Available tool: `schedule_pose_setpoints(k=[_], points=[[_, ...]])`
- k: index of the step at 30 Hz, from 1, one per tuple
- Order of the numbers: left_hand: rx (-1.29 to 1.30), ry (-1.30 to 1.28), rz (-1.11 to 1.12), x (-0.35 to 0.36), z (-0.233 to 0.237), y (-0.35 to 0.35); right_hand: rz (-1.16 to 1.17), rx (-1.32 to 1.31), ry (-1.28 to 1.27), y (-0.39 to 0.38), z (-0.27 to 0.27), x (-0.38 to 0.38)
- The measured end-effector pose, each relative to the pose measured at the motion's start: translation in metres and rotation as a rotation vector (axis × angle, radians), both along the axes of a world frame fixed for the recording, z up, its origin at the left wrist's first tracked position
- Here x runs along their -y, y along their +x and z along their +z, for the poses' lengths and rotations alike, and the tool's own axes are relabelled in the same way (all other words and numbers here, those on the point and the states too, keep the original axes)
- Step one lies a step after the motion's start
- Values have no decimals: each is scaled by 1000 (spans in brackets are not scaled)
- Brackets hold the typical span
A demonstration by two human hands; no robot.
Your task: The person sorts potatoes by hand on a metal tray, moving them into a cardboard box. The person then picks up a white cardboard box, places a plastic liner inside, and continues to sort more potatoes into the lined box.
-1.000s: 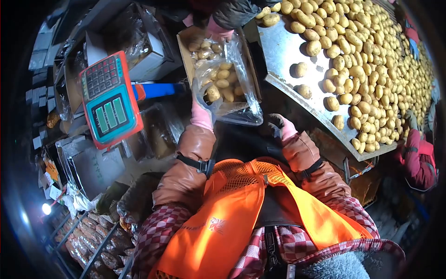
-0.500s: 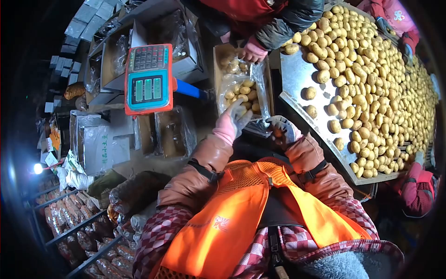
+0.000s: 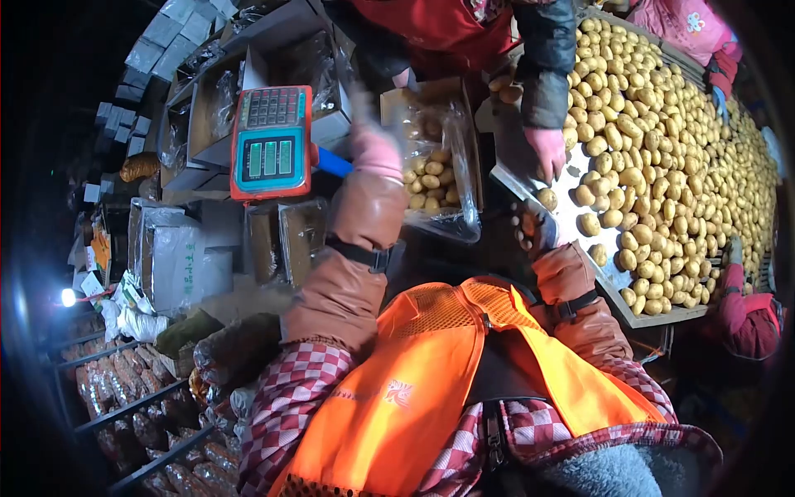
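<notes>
Up from the bag's near side, the left hand point(image 3: 373, 145) now sits beside the scale point(image 3: 269, 142), at the top edge of the bag point(image 3: 439, 178) of potatoes; it is blurred, so I cannot tell its grip. By the worktop point(image 3: 507, 157) edge, the right hand point(image 3: 530, 228) shows curled fingers, its grip also unclear. A co-worker's hand point(image 3: 548, 153) reaches down just beside it, among the loose potatoes point(image 3: 662, 149).

No text I can read with confidence. Red-and-teal weighing scale head point(image 3: 272, 142): three green display windows lit, digits too small for me to read, keypad markings blurred. White plastic sack point(image 3: 186, 269): dark vertical print, illegible. My orange mesh vest point(image 3: 403, 391): small white logo, lettering not resolvable.
</notes>
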State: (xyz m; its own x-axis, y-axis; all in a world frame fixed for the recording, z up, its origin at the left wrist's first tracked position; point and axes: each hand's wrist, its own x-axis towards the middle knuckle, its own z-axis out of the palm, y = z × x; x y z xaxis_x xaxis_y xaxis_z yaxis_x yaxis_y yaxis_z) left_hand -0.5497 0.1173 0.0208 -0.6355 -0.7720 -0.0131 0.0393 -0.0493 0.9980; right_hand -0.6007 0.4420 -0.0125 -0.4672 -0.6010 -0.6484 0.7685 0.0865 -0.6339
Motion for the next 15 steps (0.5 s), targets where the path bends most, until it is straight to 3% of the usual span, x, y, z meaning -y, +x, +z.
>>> schedule_pose_setpoints(k=[5,9,15], points=[[25,-92,-66,-79,11,-57,-49,-21,45,-11,2,0],[41,-41,-52,-83,13,-89,-86,-18,42,-4,-5,-8],[-105,111,35,-48,-6,-66,-141,-5,86,-2,3,-10]])
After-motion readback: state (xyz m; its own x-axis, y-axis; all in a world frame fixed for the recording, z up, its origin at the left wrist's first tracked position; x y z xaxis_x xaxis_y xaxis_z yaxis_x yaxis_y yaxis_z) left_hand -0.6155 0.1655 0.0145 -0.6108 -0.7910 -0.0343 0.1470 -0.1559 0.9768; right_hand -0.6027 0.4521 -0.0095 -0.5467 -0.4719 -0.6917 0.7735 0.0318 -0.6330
